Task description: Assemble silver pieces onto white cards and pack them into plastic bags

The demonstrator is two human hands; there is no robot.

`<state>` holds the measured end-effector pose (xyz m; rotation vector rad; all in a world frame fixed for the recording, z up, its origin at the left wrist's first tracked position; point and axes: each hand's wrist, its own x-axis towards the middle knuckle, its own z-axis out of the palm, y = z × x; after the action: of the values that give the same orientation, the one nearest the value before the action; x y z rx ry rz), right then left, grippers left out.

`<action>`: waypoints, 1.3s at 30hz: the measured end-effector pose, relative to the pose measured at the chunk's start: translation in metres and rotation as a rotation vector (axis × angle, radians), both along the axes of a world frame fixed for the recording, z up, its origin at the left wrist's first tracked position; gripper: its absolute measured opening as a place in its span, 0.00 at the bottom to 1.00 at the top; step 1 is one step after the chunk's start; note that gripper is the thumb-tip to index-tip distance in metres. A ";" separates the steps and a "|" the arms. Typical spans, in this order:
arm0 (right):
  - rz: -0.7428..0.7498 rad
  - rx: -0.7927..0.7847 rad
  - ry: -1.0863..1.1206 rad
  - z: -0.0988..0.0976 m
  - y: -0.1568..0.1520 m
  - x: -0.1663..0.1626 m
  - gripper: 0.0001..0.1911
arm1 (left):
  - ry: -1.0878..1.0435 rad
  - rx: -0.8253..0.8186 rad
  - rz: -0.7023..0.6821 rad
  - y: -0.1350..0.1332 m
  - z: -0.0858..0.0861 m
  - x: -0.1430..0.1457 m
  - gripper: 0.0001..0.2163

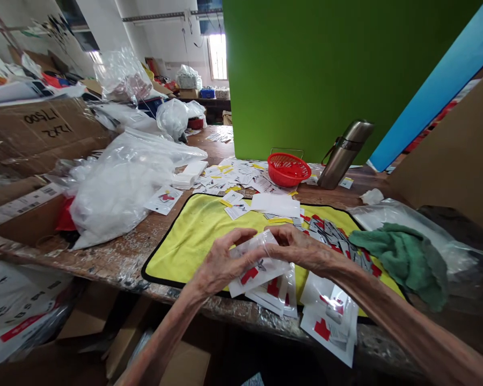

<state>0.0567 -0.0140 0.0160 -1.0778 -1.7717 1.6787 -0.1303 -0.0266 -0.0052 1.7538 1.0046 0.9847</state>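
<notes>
Both hands meet over the near edge of a yellow mat (185, 241) and share one clear pouch (257, 268). The left hand (221, 262) pinches the pouch's left side, thumb on top and fingers curled beneath. The right hand (301, 249) grips its upper right edge with bent fingers. The pouch is held just above the mat, tilted toward the person, and a white card with a red mark shows through the film.

Directly under the pouch lies a small stack of filled packets (279, 297), overlapping the mat's front edge. A second stack (330, 321) sits just to its right, hanging past the edge of the tabletop (112, 257).

Behind the right hand, a heap of small grey and red parts (330, 230) is spread across the mat. A green cloth (402, 257) lies bunched beside them, on a clear plastic sheet.

Farther back, loose cards (233, 177) are scattered over the mat's far edge and the wood beyond it. A red basket (288, 169) stands among them, and a steel flask (344, 154) leans just to its right, against a green board (326, 69).

On the left, crumpled clear bags (121, 187) are piled on the tabletop, with a cardboard box (40, 128) behind them.
</notes>
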 end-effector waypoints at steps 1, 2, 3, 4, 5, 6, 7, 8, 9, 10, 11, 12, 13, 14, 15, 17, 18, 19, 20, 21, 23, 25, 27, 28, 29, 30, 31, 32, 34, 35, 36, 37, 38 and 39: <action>0.028 -0.007 -0.013 0.005 -0.004 0.001 0.20 | -0.023 -0.102 -0.036 -0.004 0.006 -0.004 0.17; 0.050 -0.016 -0.027 0.010 -0.010 0.002 0.20 | -0.046 -0.191 -0.081 -0.009 0.011 -0.007 0.16; 0.071 -0.029 -0.038 0.013 -0.017 0.003 0.19 | -0.070 -0.257 -0.124 -0.016 0.015 -0.011 0.15; 0.096 -0.053 -0.041 0.015 -0.026 0.003 0.19 | -0.092 -0.306 -0.158 -0.024 0.017 -0.013 0.15; 0.121 -0.091 -0.037 0.016 -0.036 0.002 0.19 | -0.116 -0.341 -0.172 -0.034 0.018 -0.015 0.15; 0.141 -0.137 -0.027 0.014 -0.047 0.001 0.19 | -0.139 -0.375 -0.178 -0.044 0.016 -0.017 0.15; 0.153 -0.179 -0.023 0.011 -0.059 0.000 0.18 | -0.161 -0.410 -0.182 -0.055 0.013 -0.018 0.15; 0.155 -0.211 -0.025 0.006 -0.071 -0.002 0.18 | -0.182 -0.451 -0.189 -0.067 0.009 -0.018 0.15; 0.150 -0.229 -0.034 0.000 -0.083 -0.003 0.18 | -0.204 -0.496 -0.202 -0.078 0.004 -0.018 0.15; 0.134 -0.233 -0.046 -0.007 -0.095 -0.005 0.17 | -0.222 -0.540 -0.218 -0.088 -0.002 -0.018 0.16; 0.119 -0.230 -0.052 -0.014 -0.105 -0.006 0.17 | -0.231 -0.582 -0.228 -0.098 -0.008 -0.017 0.16; 0.115 -0.235 -0.043 -0.020 -0.115 -0.007 0.16 | -0.231 -0.618 -0.229 -0.106 -0.013 -0.017 0.16; 0.124 -0.253 -0.014 -0.026 -0.123 -0.007 0.16 | -0.226 -0.645 -0.220 -0.114 -0.017 -0.017 0.17; 0.141 -0.284 0.029 -0.031 -0.129 -0.007 0.16 | -0.216 -0.667 -0.205 -0.120 -0.020 -0.016 0.17; 0.157 -0.315 0.069 -0.036 -0.135 -0.007 0.16 | -0.204 -0.683 -0.190 -0.125 -0.022 -0.016 0.17; 0.180 -0.344 0.094 -0.045 -0.143 -0.008 0.17 | -0.205 -0.704 -0.187 -0.133 -0.027 -0.015 0.17; 0.179 -0.338 0.077 -0.049 -0.146 -0.008 0.18 | -0.206 -0.711 -0.197 -0.137 -0.028 -0.014 0.18; 0.171 -0.324 0.057 -0.053 -0.149 -0.008 0.19 | -0.203 -0.717 -0.198 -0.140 -0.030 -0.013 0.18; 0.155 -0.317 0.047 -0.057 -0.152 -0.009 0.19 | -0.198 -0.721 -0.186 -0.143 -0.032 -0.012 0.18; 0.149 -0.326 0.056 -0.060 -0.154 -0.009 0.20 | -0.193 -0.723 -0.162 -0.146 -0.034 -0.011 0.19; 0.145 -0.380 0.114 -0.064 -0.158 -0.007 0.20 | -0.198 -0.729 -0.104 -0.152 -0.037 -0.010 0.19; 0.153 -0.425 0.142 -0.066 -0.160 -0.004 0.21 | -0.214 -0.753 -0.110 -0.158 -0.040 -0.007 0.19; 0.163 -0.438 0.129 -0.066 -0.162 -0.001 0.21 | -0.226 -0.777 -0.143 -0.162 -0.043 -0.005 0.18; 0.141 -0.429 0.120 -0.065 -0.164 0.001 0.21 | -0.241 -0.781 -0.135 -0.163 -0.045 -0.003 0.18; 0.096 -0.408 0.120 -0.065 -0.166 0.002 0.21 | -0.267 -0.781 -0.104 -0.164 -0.048 -0.001 0.18; 0.027 -0.373 0.126 -0.065 -0.168 0.003 0.22 | -0.302 -0.777 -0.056 -0.166 -0.050 0.000 0.18; -0.056 -0.330 0.132 -0.066 -0.172 0.003 0.22 | -0.342 -0.775 -0.005 -0.167 -0.052 0.002 0.18; -0.135 -0.285 0.133 -0.067 -0.175 0.003 0.22 | -0.380 -0.776 0.036 -0.168 -0.055 0.004 0.17; -0.246 -0.210 0.103 -0.071 -0.184 0.001 0.21 | -0.429 -0.784 0.075 -0.171 -0.058 0.007 0.17; -0.279 -0.182 0.074 -0.072 -0.188 -0.001 0.21 | -0.441 -0.789 0.072 -0.172 -0.060 0.009 0.17; -0.306 -0.156 0.040 -0.074 -0.191 -0.002 0.21 | -0.452 -0.790 0.066 -0.174 -0.060 0.011 0.16; -0.336 -0.125 0.010 -0.074 -0.194 -0.003 0.21 | -0.463 -0.790 0.058 -0.175 -0.061 0.013 0.16; -0.368 -0.094 -0.012 -0.075 -0.197 -0.003 0.21 | -0.473 -0.787 0.054 -0.177 -0.061 0.015 0.16; -0.391 -0.074 -0.015 -0.075 -0.200 -0.003 0.21 | -0.482 -0.782 0.056 -0.178 -0.061 0.017 0.16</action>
<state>0.0535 -0.2136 -0.0591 -1.3697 -1.4015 1.5034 -0.1135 -0.2043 -0.0660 0.8015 0.9415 0.8289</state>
